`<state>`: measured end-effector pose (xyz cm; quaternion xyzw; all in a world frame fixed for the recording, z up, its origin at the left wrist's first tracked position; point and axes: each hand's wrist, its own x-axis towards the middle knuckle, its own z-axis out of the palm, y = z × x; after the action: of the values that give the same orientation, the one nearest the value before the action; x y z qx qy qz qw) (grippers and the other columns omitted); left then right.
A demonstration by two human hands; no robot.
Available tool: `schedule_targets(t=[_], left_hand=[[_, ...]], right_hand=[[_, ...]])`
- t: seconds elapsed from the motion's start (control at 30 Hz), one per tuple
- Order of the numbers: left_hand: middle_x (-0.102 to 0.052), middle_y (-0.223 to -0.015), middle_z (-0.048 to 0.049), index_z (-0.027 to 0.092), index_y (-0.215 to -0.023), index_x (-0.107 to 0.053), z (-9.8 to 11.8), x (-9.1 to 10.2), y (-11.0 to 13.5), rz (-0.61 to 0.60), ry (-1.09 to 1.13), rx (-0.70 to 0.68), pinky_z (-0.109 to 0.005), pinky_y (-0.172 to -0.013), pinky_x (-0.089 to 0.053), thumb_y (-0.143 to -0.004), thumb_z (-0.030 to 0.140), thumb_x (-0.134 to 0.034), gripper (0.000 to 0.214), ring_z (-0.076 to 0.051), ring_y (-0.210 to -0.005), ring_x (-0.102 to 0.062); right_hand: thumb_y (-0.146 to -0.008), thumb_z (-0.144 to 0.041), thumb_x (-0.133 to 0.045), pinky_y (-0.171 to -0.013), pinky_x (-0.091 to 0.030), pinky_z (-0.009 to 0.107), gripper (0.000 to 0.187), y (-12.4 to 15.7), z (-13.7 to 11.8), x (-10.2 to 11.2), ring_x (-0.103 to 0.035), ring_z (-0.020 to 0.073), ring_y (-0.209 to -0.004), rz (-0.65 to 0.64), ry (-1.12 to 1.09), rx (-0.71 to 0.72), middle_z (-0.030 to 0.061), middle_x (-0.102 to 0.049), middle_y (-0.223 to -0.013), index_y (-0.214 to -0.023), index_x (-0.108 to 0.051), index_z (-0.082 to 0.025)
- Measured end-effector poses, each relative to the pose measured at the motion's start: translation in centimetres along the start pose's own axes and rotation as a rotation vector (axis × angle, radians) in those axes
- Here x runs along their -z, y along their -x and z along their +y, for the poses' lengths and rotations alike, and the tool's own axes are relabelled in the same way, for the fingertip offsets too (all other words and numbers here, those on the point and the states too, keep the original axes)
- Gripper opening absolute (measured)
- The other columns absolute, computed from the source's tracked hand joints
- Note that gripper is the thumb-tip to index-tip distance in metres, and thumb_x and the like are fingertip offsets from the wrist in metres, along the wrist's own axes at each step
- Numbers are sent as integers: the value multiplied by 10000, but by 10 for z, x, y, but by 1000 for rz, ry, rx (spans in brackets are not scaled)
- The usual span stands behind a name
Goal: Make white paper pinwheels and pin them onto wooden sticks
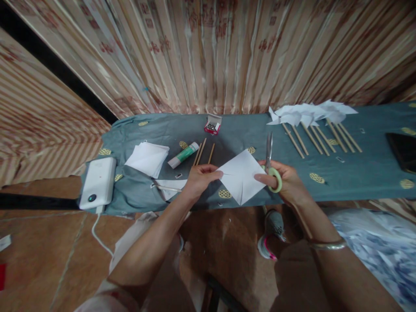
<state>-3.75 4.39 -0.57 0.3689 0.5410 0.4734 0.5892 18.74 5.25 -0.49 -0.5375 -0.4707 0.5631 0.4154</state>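
A square sheet of white paper [243, 173] is held up over the front edge of the cloth, one corner toward me. Slits run inward from its left and near corners. My left hand [204, 177] pinches the left corner between thumb and fingers. My right hand [284, 178] grips the right corner with its thumb on top. Scissors [274, 178] with pale green handles also sit in that hand, their blades pointing away from me. Just beyond my left hand lie several wooden sticks [201, 150] and a green and white glue stick [183, 155].
A stack of white paper [148, 157] lies left, near a white power bank [97, 182] with a cable. A small red box of metal pins [212, 125] stands at the back. Several paper pinwheels on sticks [312, 115] lie right, and a dark phone [403, 149] farther right.
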Motion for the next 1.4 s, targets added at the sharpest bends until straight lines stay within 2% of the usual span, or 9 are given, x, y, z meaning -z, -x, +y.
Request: schedule_targets(t=[0.3, 0.5, 0.7, 0.83, 0.93, 1.03, 1.1, 1.2, 1.4], left_hand=[[-602, -490, 12, 169, -512, -676, 5, 1, -1, 19, -31, 0, -228, -533, -371, -524, 215, -715, 61, -110, -507, -507], [-607, -509, 4, 173, -520, -679, 9, 5, -5, 17, -38, -55, -237, -564, -389, -522, 242, -710, 76, -117, -532, -514], [-611, -524, 0, 163, -540, -676, 13, 11, -11, 98, 34, -69, -235, -591, -400, -525, 249, -728, 101, -114, -553, -532], [-681, -655, -65, 139, -638, -704, 2, -3, -5, 116, 200, -43, -243, -596, -431, -593, 444, -746, 311, -143, -619, -590], [-724, -850, -114, 136, -814, -735, -12, -24, 5, -6, 273, -10, -285, -693, -482, -651, 593, -683, 488, -210, -817, -646], [-729, -898, -80, 161, -848, -733, -22, -42, 13, -110, 183, -62, -294, -799, -476, -611, 520, -760, 431, -219, -910, -637], [-714, -770, -52, 163, -731, -710, -26, -49, 13, -75, 151, -53, -293, -808, -475, -613, 498, -770, 360, -204, -849, -641], [-664, -642, -25, 165, -601, -642, -27, -52, 8, 48, 204, 4, -296, -779, -491, -613, 524, -760, 378, -187, -765, -639], [-726, -947, -75, 163, -839, -699, -18, -48, 2, 60, 396, 50, -301, -766, -518, -595, 462, -787, 396, -213, -893, -656]], right_hand=[[-497, -335, -870, -446, -358, 205, 395, -1, 1, 2, -481, 79, -470, 12, -36, -27, -63, -627, -587, -836, -700, -229], [-468, -343, -879, -478, -435, 237, 418, -1, -3, 2, -550, 117, -507, 19, -74, -31, -36, -667, -628, -819, -690, -217], [-481, -329, -871, -509, -455, 248, 404, -4, -2, 3, -569, 123, -522, 105, -145, -23, -43, -676, -643, -824, -679, -235], [-509, -337, -849, -556, -479, 272, 369, -10, 6, -9, -608, 148, -588, 273, -250, 40, -31, -689, -710, -808, -654, -245], [-535, -332, -825, -521, -443, 247, 354, -13, 12, -26, -601, 143, -604, 309, -329, 37, -27, -679, -736, -816, -633, -234], [-523, -306, -821, -522, -416, 227, 342, -13, 13, -42, -561, 116, -577, 284, -370, 0, -38, -656, -692, -793, -635, -212], [-505, -298, -824, -552, -425, 229, 335, -11, 11, -52, -538, 102, -551, 249, -387, -16, -53, -644, -649, -768, -639, -208], [-492, -326, -829, -600, -456, 252, 352, -8, 9, -61, -552, 112, -554, 197, -366, -23, -56, -663, -650, -777, -651, -219], [-491, -383, -832, -662, -484, 297, 447, -7, 11, -62, -614, 168, -666, 145, -307, -2, -15, -714, -739, -867, -658, -212]])
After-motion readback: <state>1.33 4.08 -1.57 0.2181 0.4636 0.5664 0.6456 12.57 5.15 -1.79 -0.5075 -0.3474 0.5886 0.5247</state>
